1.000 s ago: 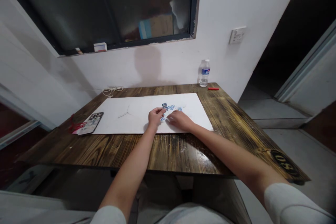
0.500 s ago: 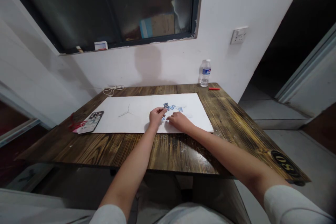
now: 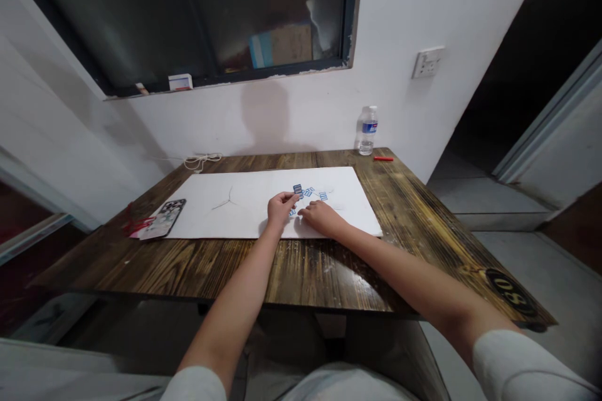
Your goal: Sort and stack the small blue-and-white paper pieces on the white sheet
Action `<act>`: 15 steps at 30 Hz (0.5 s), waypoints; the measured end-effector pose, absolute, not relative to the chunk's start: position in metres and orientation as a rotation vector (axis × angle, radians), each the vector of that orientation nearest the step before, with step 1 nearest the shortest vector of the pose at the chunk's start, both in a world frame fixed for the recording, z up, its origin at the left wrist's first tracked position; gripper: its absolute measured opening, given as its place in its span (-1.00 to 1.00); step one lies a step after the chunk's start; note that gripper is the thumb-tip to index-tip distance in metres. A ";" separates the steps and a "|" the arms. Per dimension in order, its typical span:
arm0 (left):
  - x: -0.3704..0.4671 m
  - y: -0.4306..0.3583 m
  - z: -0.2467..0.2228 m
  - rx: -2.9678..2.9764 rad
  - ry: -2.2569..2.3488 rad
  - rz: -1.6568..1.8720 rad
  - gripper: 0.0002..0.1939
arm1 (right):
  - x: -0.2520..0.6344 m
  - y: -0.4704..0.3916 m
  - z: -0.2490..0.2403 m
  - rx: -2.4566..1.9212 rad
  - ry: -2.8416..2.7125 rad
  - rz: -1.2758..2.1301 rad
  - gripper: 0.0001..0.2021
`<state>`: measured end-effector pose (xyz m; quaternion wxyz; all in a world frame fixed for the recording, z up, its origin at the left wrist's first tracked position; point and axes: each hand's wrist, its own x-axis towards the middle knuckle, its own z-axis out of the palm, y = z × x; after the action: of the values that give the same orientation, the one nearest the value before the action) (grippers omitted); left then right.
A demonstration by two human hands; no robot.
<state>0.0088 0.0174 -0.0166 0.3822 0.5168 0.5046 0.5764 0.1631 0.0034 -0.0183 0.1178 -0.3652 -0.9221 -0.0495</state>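
Observation:
My left hand [image 3: 281, 205] is closed in a pinch over the white sheet [image 3: 254, 188]. At its fingertips stands a small dark blue piece with pale stripes [image 3: 297, 189]; its exact kind is too small to make out. My right hand [image 3: 323, 218] rests just to the right, fingers bent down and drawn together near the paper. Whatever those fingers hold, if anything, is hidden. Several small blue-and-white striped pieces [image 3: 323, 196] lie on the sheet around and beyond both hands. Thin dark lines branch from one point [image 3: 229, 200] on the sheet's left part.
A patterned phone-like object [image 3: 164, 219] and red-handled scissors [image 3: 140, 224] lie at the sheet's left corner. Towards the back of the wooden table [image 3: 188, 269] are a coiled white cord [image 3: 202, 161], a water bottle [image 3: 369, 131] and a red pen [image 3: 383, 159]. A wall stands behind.
Both hands and the striped pieces stay almost exactly where they were. Only a very slight shift of the view shows.

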 end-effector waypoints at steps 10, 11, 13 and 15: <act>0.009 0.017 -0.016 1.317 1.288 1.475 -0.62 | 0.162 0.005 -0.019 -1.100 -2.712 -0.154 -0.75; 0.009 0.017 -0.016 1.320 1.284 1.476 -0.62 | 0.162 0.005 -0.019 -1.097 -2.722 -0.171 -0.75; 0.009 0.017 -0.016 1.323 1.282 1.479 -0.61 | 0.160 0.004 -0.020 -1.098 -2.735 -0.206 -0.77; 0.009 0.017 -0.016 1.327 1.285 1.478 -0.61 | 0.160 0.003 -0.020 -1.092 -2.740 -0.238 -0.78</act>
<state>0.0092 0.0166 -0.0157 0.3781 0.5193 0.5029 0.5783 0.1598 0.0032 -0.0203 0.0911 -0.3676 -0.9220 -0.0802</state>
